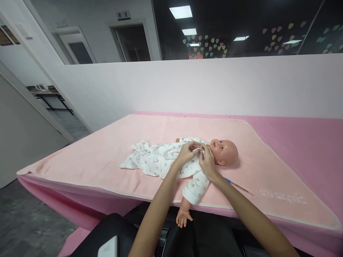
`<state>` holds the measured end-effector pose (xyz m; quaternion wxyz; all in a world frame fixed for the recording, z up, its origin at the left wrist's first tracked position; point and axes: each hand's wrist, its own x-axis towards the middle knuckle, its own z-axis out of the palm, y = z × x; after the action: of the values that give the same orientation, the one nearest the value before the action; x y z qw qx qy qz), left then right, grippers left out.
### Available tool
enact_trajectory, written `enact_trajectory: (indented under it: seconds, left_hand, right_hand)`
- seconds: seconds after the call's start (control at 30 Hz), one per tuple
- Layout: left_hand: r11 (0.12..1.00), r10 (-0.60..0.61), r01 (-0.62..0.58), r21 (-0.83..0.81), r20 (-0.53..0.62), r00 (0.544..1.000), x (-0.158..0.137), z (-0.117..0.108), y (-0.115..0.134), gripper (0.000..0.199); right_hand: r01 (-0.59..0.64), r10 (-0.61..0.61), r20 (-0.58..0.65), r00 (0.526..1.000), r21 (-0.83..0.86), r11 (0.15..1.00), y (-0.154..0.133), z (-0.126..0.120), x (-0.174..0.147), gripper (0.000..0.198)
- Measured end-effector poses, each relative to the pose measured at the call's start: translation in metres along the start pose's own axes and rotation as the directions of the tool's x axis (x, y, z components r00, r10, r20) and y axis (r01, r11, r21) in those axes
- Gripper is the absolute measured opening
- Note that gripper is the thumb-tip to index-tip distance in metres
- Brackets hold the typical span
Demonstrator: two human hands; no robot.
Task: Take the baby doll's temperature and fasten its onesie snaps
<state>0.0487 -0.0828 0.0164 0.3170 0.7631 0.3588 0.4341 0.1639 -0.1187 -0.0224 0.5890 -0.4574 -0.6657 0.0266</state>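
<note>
Head view: gripping the suit [151,163] near the neckline in closed fingertips of both left hand [187,153] and right hand [208,163], above the chest of the doll [227,152], face up on the mat [91,160]. Looks mostly dressed, with sleeves already on both arms and seemingly only the neckline left to settle, though hard to tell behind the fingers. Farther out, shows a blue-ended rod [239,186] near the doll's head and the pink-covered table [308,141] beneath.

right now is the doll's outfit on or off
On: the doll wears the outfit, its near arm emerging from a sleeve. Fastening unclear.
</note>
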Motion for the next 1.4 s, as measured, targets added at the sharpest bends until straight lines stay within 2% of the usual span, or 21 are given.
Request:
enact_trajectory:
  seconds: [0.57, 0.97, 1.4]
  left_hand:
    - [1.0, 0.015, -0.016, 0.019, 0.047, 0.999, -0.0011, -0.0018, 0.0009, 0.02]
    - [0.993, 0.071, -0.077, 0.09, 0.066, 0.995, -0.0012, -0.0015, 0.0009, 0.028]
    - [0.994, 0.066, -0.068, 0.09, 0.022, 0.998, -0.0026, -0.0003, -0.0006, 0.015]
  right_hand:
    - [-0.022, 0.023, 0.039, 0.999, -0.008, 1.0, 0.0002, -0.0005, 0.0004, 0.034]
    - [-0.043, 0.044, -0.015, 0.999, 0.036, 0.998, -0.0023, -0.0004, 0.001, 0.036]
    - [-0.047, 0.053, -0.099, 0.994, 0.055, 0.997, -0.0022, -0.0005, 0.0, 0.028]
